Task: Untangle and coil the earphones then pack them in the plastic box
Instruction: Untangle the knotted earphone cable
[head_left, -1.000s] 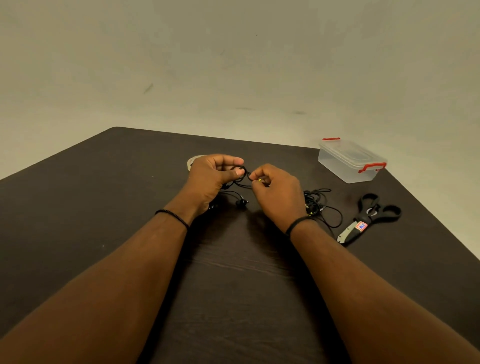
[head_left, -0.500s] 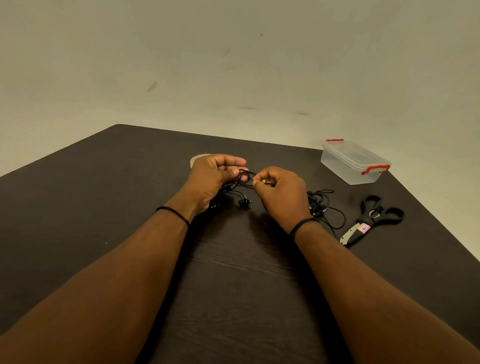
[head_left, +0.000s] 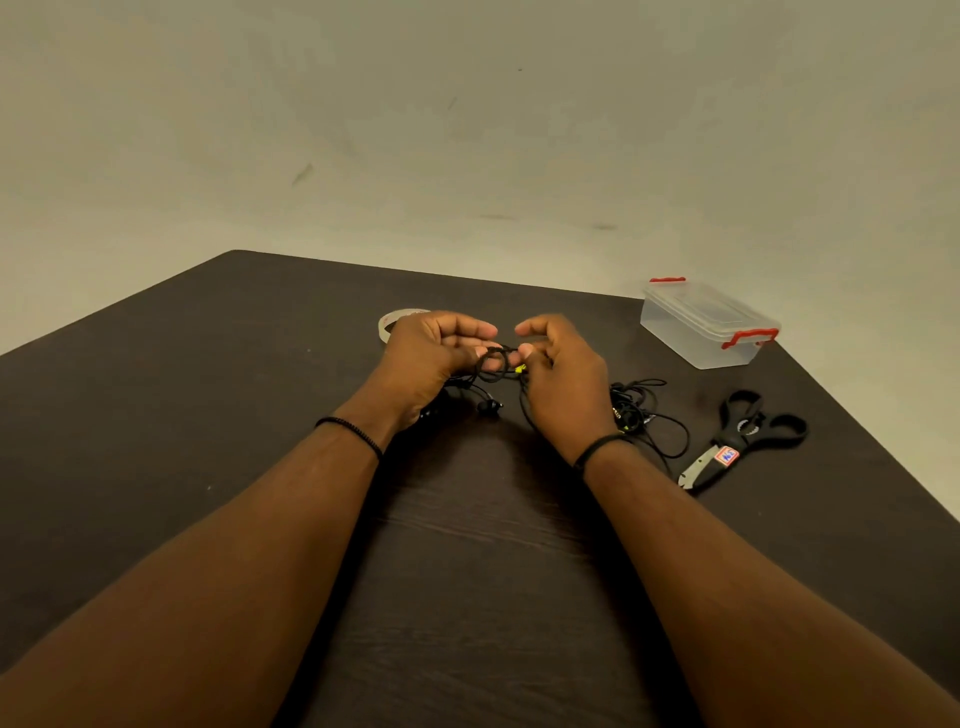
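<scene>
— Where are we with the earphones (head_left: 493, 364)?

— Mid-coil, we'd judge. Our left hand (head_left: 441, 353) pinches a small loop of black cable above the tabletop (head_left: 208, 389); our right hand (head_left: 558, 364) grips the strand beside it, near a yellow bit.

— And next?

— Probably feeding more slack round the loop. A second tangle (head_left: 644, 415) lies just right of our right wrist, still knotted.

— The plastic box (head_left: 706, 327)?

— Far right, lid on, well apart. The tape roll (head_left: 389, 325) is half hidden behind our left hand, and where the cable runs under our palms we cannot tell.
</scene>
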